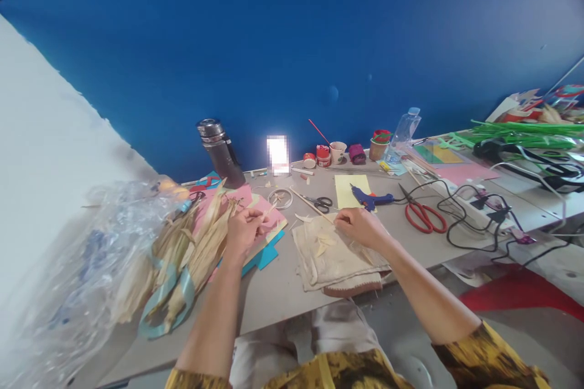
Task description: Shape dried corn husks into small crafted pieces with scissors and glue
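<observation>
My left hand point(246, 231) is closed in a pinch above pink paper point(276, 219), with a small pale piece of husk point(269, 214) at its fingertips. In my right hand point(362, 226), the closed fingers grip the end of a thin wooden stick point(312, 203) that slants up to the left. Below this hand lies a folded beige cloth point(310, 264) with several pale cut husk pieces point(323, 244) on it. Beside my left hand is a bundle of dried husks point(205, 243). Black scissors point(323, 202) lie beyond the stick.
A roll of tape point(280, 199), blue glue gun point(371, 199) and red-handled scissors point(425, 219) lie on the table. A dark flask point(223, 158) stands behind the husks. Clear plastic wrapping point(91, 273) fills the left side. Cables run from a power strip point(477, 209) at right.
</observation>
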{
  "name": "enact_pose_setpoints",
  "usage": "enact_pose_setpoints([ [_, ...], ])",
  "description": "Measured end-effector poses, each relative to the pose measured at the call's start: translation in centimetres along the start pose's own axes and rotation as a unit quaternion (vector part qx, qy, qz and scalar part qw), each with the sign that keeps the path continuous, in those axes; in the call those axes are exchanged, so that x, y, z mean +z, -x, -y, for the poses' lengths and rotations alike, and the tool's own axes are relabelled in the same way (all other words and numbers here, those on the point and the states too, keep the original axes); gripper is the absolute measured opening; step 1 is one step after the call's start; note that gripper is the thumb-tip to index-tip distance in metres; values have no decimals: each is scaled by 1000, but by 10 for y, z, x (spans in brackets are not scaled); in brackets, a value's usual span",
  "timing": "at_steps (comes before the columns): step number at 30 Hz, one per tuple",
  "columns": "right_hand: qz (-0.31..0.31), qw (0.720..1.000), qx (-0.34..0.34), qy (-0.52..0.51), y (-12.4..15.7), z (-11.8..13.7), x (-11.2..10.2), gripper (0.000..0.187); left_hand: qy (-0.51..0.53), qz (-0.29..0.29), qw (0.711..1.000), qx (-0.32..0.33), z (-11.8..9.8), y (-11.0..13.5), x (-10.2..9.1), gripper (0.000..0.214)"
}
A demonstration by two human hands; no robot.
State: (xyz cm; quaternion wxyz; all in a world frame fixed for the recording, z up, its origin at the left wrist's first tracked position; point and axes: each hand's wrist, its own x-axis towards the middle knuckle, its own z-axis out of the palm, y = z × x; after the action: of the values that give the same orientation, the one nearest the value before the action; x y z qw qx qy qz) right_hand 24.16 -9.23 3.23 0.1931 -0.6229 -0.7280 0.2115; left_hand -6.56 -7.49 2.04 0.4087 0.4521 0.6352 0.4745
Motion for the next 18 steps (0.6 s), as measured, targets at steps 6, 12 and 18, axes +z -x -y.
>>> enact_pose_setpoints([
  [6,7,989,-48,-140,-13,34,18,19,244,86,965,-51,-1,13,17,41],
  [12,-3,941,-47,-335,-25,71,53,20,311,46,949,2,-9,35,42,37],
  [18,-52,887,-70,-454,-26,79,69,22,255,-30,962,93,-10,51,58,28],
])
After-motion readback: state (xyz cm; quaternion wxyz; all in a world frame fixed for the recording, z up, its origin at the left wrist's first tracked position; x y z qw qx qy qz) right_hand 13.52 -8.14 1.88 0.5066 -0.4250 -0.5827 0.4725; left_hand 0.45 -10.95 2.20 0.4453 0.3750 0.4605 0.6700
